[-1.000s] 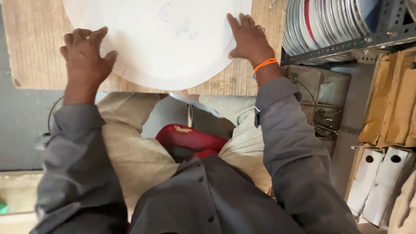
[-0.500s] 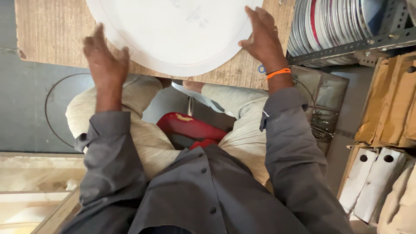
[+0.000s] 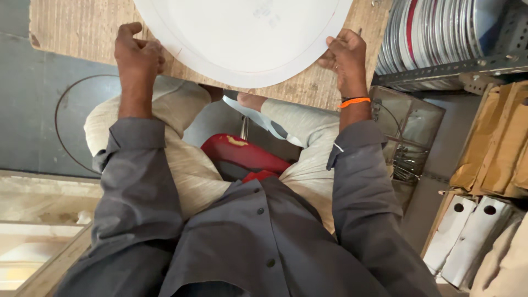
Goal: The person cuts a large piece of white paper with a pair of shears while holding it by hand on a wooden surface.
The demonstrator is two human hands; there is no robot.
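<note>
We hold a large white disc [image 3: 242, 38] flat on a wooden board [image 3: 71, 33] that rests over our knees, its near curved edge towards us and its far part out of view. Our left hand [image 3: 136, 52] sits at the disc's left rim with the fingers curled in close against the edge; whether they pinch it or only press beside it we cannot tell. Our right hand [image 3: 345, 55], an orange band [image 3: 353, 102] at the wrist, lies at the right rim with the fingers bent over the edge and the thumb along it. The disc looks thin, stiff and smooth, so we judge it light but liable to slide; opposite rims seem the best hold. A rack of similar discs [image 3: 434, 33] stands to the right.
</note>
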